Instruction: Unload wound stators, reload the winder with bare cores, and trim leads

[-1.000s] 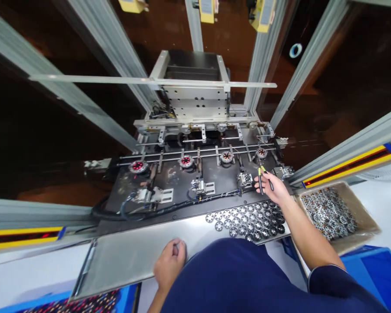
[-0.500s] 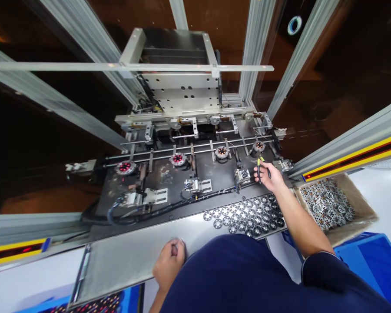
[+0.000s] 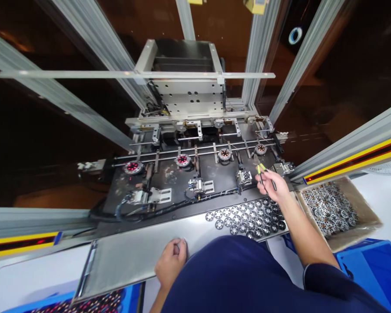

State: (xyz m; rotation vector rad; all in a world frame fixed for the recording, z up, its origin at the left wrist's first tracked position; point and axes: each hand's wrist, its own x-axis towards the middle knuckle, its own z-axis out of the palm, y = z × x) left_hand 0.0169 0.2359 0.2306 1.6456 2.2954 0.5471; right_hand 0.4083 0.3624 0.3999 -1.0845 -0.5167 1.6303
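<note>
My right hand [image 3: 273, 186] is closed around a pair of pliers [image 3: 262, 173] with black and yellow-green handles. The jaws point away from me, just short of the rightmost round part [image 3: 260, 149] in the machine. Three more round parts sit in a row to its left, among them one with orange spots [image 3: 225, 154] and one glowing red [image 3: 183, 160]. My left hand [image 3: 171, 261] rests curled at the front edge of the metal shelf [image 3: 133, 256]; whether its fingers hold anything is hidden. Several loose round metal parts [image 3: 243, 217] lie on the shelf's right side.
At the right, a lined carton [image 3: 361, 213] holds many metal parts, above a blue bin [image 3: 374, 265]. Another blue bin [image 3: 127, 300] with dark parts stands lower left. Yellow sensor bars [image 3: 352, 161] flank the opening. Clamps [image 3: 198, 186] and cables line the machine bed.
The camera view has shifted slightly, so the machine appears a little lower and further right. My right hand with the pliers has drawn back slightly from the rightmost part. The left hand stays put.
</note>
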